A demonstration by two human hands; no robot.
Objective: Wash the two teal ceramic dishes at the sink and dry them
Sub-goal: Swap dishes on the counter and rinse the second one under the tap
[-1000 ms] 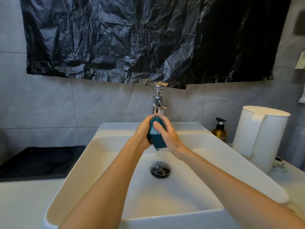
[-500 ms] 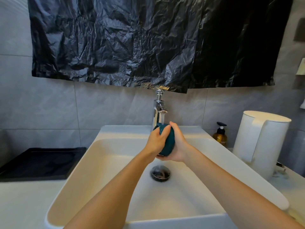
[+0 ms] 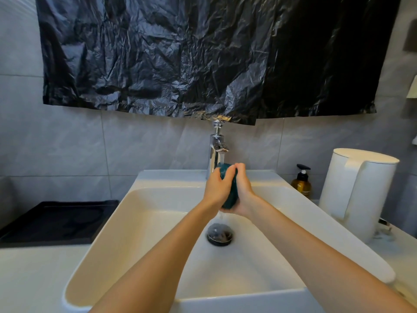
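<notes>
Under the tap [image 3: 217,152], over the sink's [image 3: 171,179] far end, a teal dish [image 3: 231,199] stands on edge, long axis upright, pressed between left hand [image 3: 216,188] and right hand [image 3: 244,192]; both sets of fingers curl round it, neither hand nearer; its face is mostly hidden; the second dish is out of view.

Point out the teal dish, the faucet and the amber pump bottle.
teal dish [image 3: 232,196], head view, exposed lower side.
faucet [image 3: 213,158], head view, chrome body.
amber pump bottle [image 3: 301,188], head view, amber body.

Teal ceramic dish [image 3: 230,195], held on edge, over white sink [image 3: 158,199]
</notes>
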